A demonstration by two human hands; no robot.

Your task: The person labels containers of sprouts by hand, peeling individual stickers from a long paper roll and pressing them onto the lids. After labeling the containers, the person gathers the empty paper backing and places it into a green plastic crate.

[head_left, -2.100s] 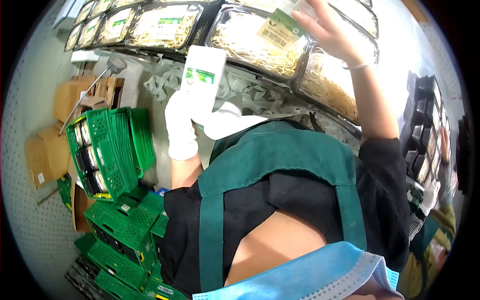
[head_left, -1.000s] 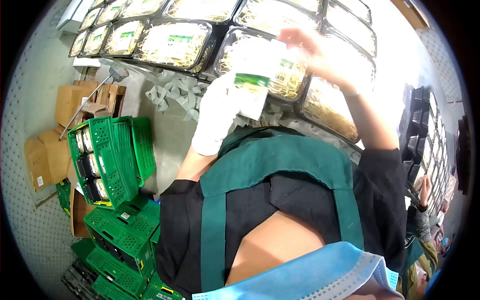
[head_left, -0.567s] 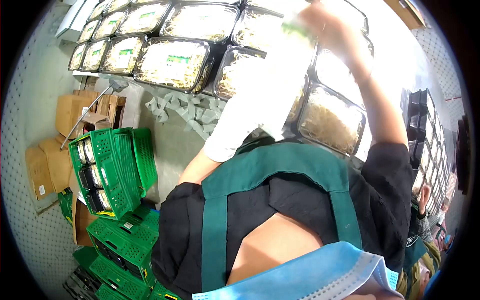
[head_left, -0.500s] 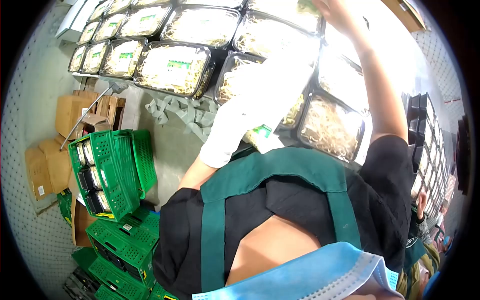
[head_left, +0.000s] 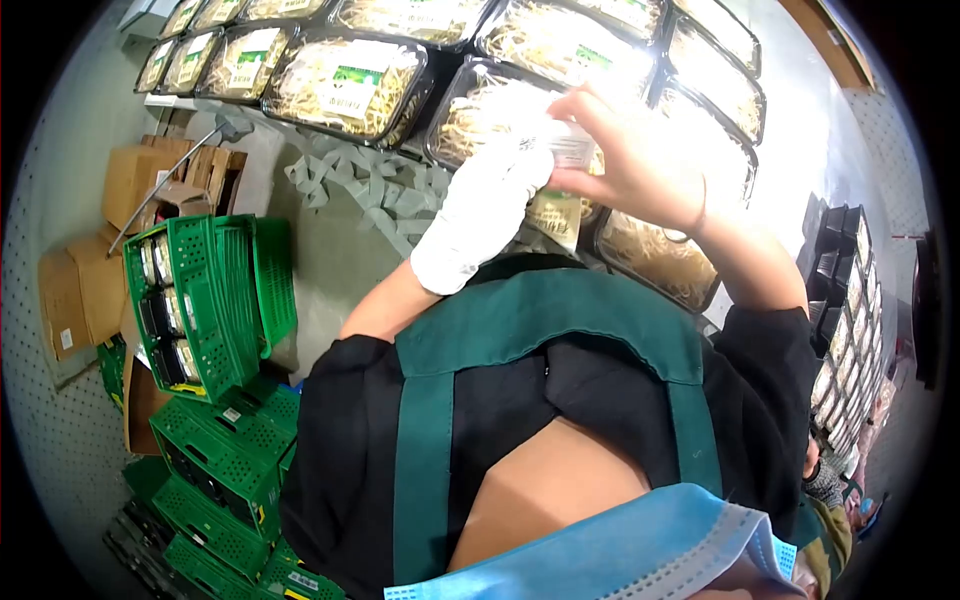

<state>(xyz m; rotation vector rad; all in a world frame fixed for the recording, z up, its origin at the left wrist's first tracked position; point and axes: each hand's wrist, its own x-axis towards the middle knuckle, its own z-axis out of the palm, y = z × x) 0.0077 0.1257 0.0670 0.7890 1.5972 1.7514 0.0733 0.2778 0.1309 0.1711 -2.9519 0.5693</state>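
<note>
In a white glove, my left hand is closed on a strip of printed labels, whose lower end hangs below the fingers. My bare right hand meets it from the right. Its thumb and index finger curve around the edges of a pale label beside the glove; glare washes out part of this. Just beyond both hands lies a black tray of bean sprouts under clear film. Another sprout tray sits below my right wrist.
Rows of labelled sprout trays cover the table. Crumpled backing strips hang at its near edge. Green crates are stacked at left, near cardboard boxes. Stacked trays stand at right, with another person's sleeve below.
My right hand has come back from the far trays to the label strip at my left hand. The left hand has shifted slightly, and the view has tilted a little.
</note>
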